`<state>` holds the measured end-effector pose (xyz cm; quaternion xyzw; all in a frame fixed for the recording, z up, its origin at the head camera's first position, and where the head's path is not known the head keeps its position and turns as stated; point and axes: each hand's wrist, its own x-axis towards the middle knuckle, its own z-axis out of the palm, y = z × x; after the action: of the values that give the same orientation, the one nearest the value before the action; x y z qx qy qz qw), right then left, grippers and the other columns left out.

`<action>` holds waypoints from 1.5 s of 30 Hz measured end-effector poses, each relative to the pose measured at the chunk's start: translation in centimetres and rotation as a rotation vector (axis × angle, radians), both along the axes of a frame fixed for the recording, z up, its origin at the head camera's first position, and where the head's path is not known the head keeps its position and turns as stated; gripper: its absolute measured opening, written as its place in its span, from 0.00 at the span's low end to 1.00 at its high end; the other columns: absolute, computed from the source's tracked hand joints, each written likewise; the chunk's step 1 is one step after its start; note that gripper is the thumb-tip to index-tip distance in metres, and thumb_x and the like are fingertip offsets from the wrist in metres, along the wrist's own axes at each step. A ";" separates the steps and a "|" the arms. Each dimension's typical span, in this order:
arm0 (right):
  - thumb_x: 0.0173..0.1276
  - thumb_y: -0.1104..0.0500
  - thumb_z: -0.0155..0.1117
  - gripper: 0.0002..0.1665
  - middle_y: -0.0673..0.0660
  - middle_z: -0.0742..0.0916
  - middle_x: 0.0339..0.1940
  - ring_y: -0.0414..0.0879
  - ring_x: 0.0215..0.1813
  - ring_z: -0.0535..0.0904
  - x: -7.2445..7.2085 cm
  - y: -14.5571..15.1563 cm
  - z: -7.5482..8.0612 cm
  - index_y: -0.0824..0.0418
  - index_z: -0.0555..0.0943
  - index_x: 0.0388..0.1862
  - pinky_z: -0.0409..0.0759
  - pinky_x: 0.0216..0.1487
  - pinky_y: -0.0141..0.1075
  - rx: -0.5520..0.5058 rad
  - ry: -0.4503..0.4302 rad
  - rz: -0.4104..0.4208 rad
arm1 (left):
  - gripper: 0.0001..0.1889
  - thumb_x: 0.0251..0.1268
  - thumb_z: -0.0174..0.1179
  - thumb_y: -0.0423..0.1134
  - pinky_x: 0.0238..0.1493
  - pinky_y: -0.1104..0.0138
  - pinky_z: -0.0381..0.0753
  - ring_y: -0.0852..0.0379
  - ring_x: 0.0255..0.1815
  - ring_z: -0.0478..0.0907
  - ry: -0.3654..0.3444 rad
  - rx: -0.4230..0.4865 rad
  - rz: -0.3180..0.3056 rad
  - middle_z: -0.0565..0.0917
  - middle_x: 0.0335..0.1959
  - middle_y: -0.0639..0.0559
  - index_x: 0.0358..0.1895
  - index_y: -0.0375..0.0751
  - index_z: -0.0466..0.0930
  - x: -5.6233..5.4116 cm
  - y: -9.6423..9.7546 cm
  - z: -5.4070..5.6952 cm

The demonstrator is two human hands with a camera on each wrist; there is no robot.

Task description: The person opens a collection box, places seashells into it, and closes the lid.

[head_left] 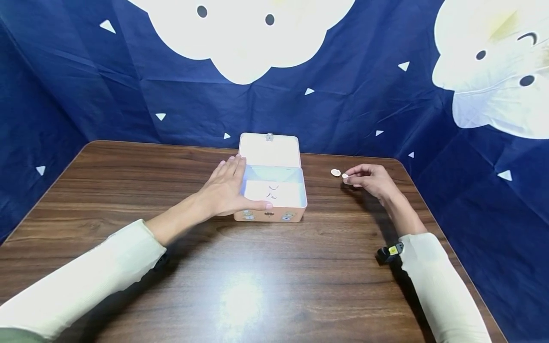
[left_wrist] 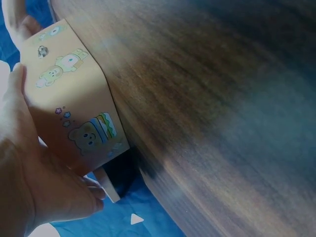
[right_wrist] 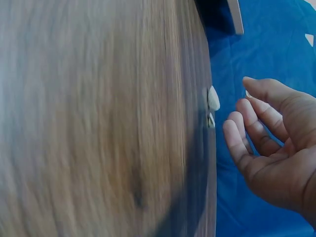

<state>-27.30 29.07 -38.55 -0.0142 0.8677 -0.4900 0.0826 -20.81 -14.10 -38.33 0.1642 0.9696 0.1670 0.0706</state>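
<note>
A peach tin box (head_left: 270, 214) with printed bears stands on the table, its lid (head_left: 270, 150) raised at the back. Several small dark curved marks show on its pale floor. My left hand (head_left: 223, 190) rests on the box's left side with straight fingers, the thumb lying over the front rim. Right of the box, my right hand (head_left: 372, 181) pinches a small white piece (right_wrist: 248, 94) between thumb and index finger, mostly hidden by the fingertips. Close to that hand, a larger shell-like white piece (right_wrist: 213, 98) and a smaller one (right_wrist: 211, 120) lie on the table.
The brown wooden table (head_left: 193, 286) ends at the back against a blue cloth (head_left: 128, 95) with white cloud shapes. A dark wrist device (head_left: 389, 252) is strapped at the right sleeve (head_left: 437, 281).
</note>
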 end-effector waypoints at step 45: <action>0.69 0.58 0.84 0.18 0.46 0.93 0.39 0.42 0.41 0.83 2.3 -10.5 2.5 0.64 0.92 0.54 0.82 0.44 0.32 -0.108 0.187 0.106 | 0.80 0.61 0.56 0.91 0.98 0.43 0.31 0.34 0.98 0.35 -0.005 -0.001 0.006 0.38 0.96 0.32 0.93 0.29 0.33 -0.1 0.1 -0.2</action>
<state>-24.98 18.55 -36.07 -0.1100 0.8419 -0.5277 0.0263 -20.93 -13.96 -38.51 0.1609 0.9699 0.1674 0.0727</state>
